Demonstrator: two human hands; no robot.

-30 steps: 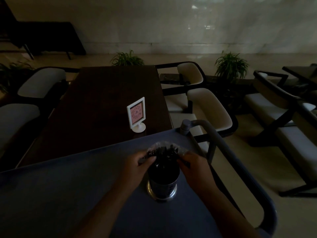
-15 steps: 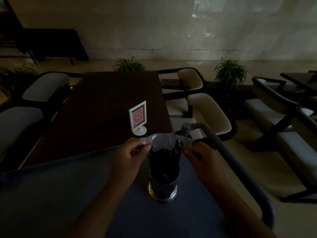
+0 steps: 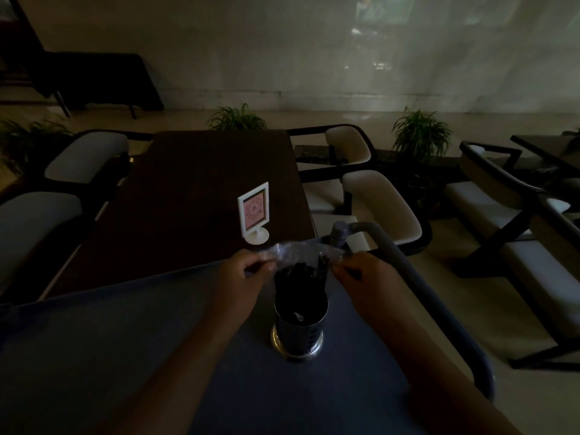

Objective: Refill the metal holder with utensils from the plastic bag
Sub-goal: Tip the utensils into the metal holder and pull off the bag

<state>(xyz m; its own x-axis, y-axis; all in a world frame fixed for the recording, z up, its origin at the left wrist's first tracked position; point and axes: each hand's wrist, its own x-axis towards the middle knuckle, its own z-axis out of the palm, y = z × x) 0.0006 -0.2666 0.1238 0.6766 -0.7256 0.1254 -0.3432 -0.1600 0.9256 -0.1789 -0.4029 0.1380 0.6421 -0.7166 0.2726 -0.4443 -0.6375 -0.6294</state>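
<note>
**Bag rising off the holder, utensils going in**

Both hands have climbed since a second ago, and the plastic bag comes up with them, stretched out above the metal holder. Left hand pinches the bag's edge at 9 o'clock of the holder; right hand pinches the opposite edge at 3 o'clock. The dark utensils stand bunched upright, lower ends inside the holder, tops still within the bag. The holder sits on the blue-grey worktop, with the white sign stand at 11 o'clock on the brown table beyond. Looks like the load is in; what remains is peeling the bag fully clear. Too dim to count pieces.
</note>
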